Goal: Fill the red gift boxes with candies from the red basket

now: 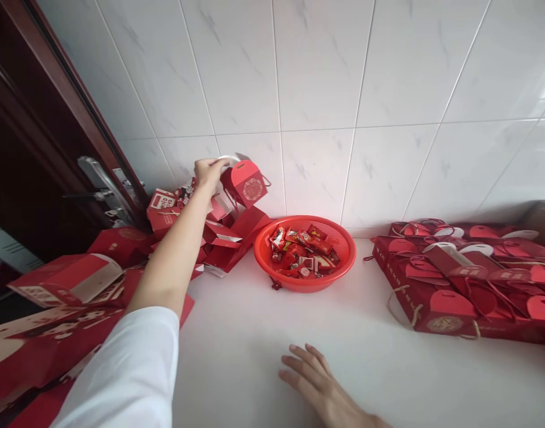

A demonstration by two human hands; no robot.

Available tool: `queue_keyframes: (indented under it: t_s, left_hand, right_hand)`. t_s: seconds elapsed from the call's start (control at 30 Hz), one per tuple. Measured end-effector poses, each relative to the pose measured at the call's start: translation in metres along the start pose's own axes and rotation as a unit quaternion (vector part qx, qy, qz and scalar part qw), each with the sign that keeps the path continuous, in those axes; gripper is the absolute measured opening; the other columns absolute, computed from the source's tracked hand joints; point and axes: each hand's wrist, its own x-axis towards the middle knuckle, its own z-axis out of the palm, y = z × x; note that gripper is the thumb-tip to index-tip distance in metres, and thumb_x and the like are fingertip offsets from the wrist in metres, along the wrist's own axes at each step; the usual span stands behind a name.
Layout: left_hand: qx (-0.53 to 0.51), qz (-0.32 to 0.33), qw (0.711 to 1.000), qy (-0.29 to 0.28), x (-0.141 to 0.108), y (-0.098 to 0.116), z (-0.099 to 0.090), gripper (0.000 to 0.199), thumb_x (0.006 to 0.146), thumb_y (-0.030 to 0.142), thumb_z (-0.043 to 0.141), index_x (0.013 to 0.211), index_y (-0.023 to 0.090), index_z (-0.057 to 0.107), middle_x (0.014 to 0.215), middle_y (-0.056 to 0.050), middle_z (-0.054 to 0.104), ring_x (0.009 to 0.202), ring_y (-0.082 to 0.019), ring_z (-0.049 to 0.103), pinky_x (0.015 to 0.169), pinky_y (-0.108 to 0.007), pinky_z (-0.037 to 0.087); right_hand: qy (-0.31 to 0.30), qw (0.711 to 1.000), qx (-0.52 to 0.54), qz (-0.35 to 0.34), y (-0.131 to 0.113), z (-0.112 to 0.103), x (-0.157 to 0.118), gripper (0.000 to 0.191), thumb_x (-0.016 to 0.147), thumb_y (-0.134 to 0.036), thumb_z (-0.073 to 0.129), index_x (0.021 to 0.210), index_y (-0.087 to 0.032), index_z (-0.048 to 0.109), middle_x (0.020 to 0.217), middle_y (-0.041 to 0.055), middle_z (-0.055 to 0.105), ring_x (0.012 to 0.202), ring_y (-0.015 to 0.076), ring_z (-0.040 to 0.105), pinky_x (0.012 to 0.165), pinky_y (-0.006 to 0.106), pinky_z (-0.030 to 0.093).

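Note:
My left hand (209,173) reaches over a heap of red boxes by the wall and pinches the pale flap of a small red gift box (250,185). That box has a rounded top flap with a slot, a gold round print and a cord. Low in the middle, my right hand (319,386) is held over the white table (237,345) with its fingers spread and nothing in them. Ahead of it stands a round red plastic basket (308,284) holding several red-wrapped sweets (306,252).
Rows of red gift boxes (446,315) with cord handles stand at the right. More red boxes and cartons (71,279) crowd the left, beside a dark door with a metal handle (98,178). A tiled wall (317,71) runs along the back.

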Motion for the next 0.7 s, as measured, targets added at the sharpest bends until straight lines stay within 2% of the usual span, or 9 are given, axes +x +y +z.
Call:
queue_keyframes:
  t_s: [0.07, 0.17, 0.27, 0.33, 0.37, 0.43, 0.53, 0.6, 0.7]
  left_hand:
    - [-0.087, 0.036, 0.995, -0.03, -0.024, 0.019, -0.005, 0.028, 0.077, 0.041, 0.067, 0.075, 0.014, 0.07, 0.066, -0.002, 0.064, 0.067, -0.016, 0.06, 0.059, -0.025, 0.048]
    - [-0.125, 0.086, 0.973, -0.173, -0.086, 0.036, -0.012, 0.032, 0.073, 0.044, 0.073, 0.064, 0.013, 0.07, 0.062, -0.002, 0.064, 0.06, -0.015, 0.06, 0.056, -0.026, 0.046]
    - [-0.14, 0.197, 0.918, -0.313, -0.162, 0.041, -0.013, 0.029, 0.073, 0.044, 0.076, 0.064, 0.017, 0.073, 0.072, -0.004, 0.074, 0.068, -0.019, 0.067, 0.066, -0.03, 0.051]
    - [-0.137, 0.253, 0.881, -0.376, -0.208, 0.04, -0.009, 0.025, 0.077, 0.042, 0.074, 0.063, 0.021, 0.074, 0.073, -0.003, 0.075, 0.071, -0.019, 0.069, 0.074, -0.032, 0.053]
    - [-0.127, 0.269, 0.867, -0.4, -0.227, 0.039, -0.005, 0.025, 0.077, 0.04, 0.075, 0.061, 0.022, 0.073, 0.068, -0.002, 0.074, 0.068, -0.018, 0.068, 0.076, -0.032, 0.053]
    - [-0.106, 0.281, 0.853, -0.427, -0.255, 0.036, 0.005, 0.027, 0.077, 0.041, 0.076, 0.058, 0.022, 0.069, 0.063, -0.001, 0.071, 0.065, -0.018, 0.066, 0.078, -0.033, 0.052]
    - [-0.091, 0.265, 0.849, -0.448, -0.279, 0.026, 0.02, 0.028, 0.075, 0.045, 0.078, 0.063, 0.022, 0.068, 0.069, -0.001, 0.074, 0.07, -0.019, 0.067, 0.081, -0.034, 0.053]
    - [-0.093, 0.244, 0.852, -0.454, -0.287, 0.019, 0.026, 0.022, 0.075, 0.04, 0.077, 0.069, 0.022, 0.068, 0.079, 0.0, 0.076, 0.075, -0.019, 0.069, 0.087, -0.034, 0.052]
    - [-0.12, 0.197, 0.853, -0.468, -0.289, 0.006, 0.028, 0.013, 0.075, 0.029, 0.074, 0.085, 0.022, 0.072, 0.098, -0.001, 0.078, 0.09, -0.021, 0.071, 0.09, -0.032, 0.052]
  right_hand:
    - [0.04, 0.998, 0.041, 0.032, -0.001, -0.015, 0.003, 0.058, 0.095, -0.041, 0.054, 0.147, -0.017, 0.042, 0.138, 0.0179, 0.061, 0.142, 0.03, 0.046, 0.116, 0.051, 0.04]
    - [0.174, 0.978, 0.049, 0.101, 0.004, -0.043, 0.006, 0.041, 0.095, -0.027, 0.052, 0.136, -0.021, 0.05, 0.127, 0.015, 0.066, 0.126, 0.0277, 0.06, 0.106, 0.046, 0.05]
    - [0.314, 0.933, 0.011, 0.177, 0.014, -0.075, 0.007, 0.026, 0.097, -0.024, 0.051, 0.121, -0.024, 0.058, 0.114, 0.0116, 0.069, 0.111, 0.0259, 0.066, 0.093, 0.041, 0.056]
    - [0.377, 0.906, -0.012, 0.191, 0.017, -0.097, 0.009, 0.021, 0.097, -0.024, 0.053, 0.116, -0.023, 0.059, 0.108, 0.01, 0.069, 0.104, 0.0251, 0.066, 0.089, 0.041, 0.056]
    - [0.397, 0.899, -0.017, 0.185, 0.015, -0.107, 0.011, 0.019, 0.096, -0.024, 0.054, 0.115, -0.023, 0.059, 0.104, 0.0089, 0.068, 0.098, 0.0237, 0.067, 0.086, 0.04, 0.056]
    - [0.4, 0.903, -0.021, 0.158, 0.008, -0.121, 0.018, 0.016, 0.094, -0.024, 0.058, 0.11, -0.023, 0.06, 0.096, 0.0064, 0.065, 0.084, 0.0202, 0.064, 0.077, 0.037, 0.055]
    - [0.326, 0.938, -0.023, 0.115, -0.007, -0.127, 0.032, 0.007, 0.091, -0.023, 0.064, 0.098, -0.022, 0.064, 0.089, 0.0046, 0.06, 0.075, 0.017, 0.06, 0.067, 0.032, 0.053]
    - [0.274, 0.956, -0.038, 0.095, -0.012, -0.122, 0.039, 0.008, 0.09, -0.02, 0.062, 0.095, -0.023, 0.068, 0.096, 0.0065, 0.062, 0.079, 0.017, 0.061, 0.069, 0.033, 0.054]
    - [0.234, 0.966, -0.057, 0.096, -0.007, -0.113, 0.041, 0.018, 0.09, -0.014, 0.059, 0.1, -0.024, 0.07, 0.107, 0.0082, 0.066, 0.084, 0.0184, 0.063, 0.076, 0.036, 0.055]
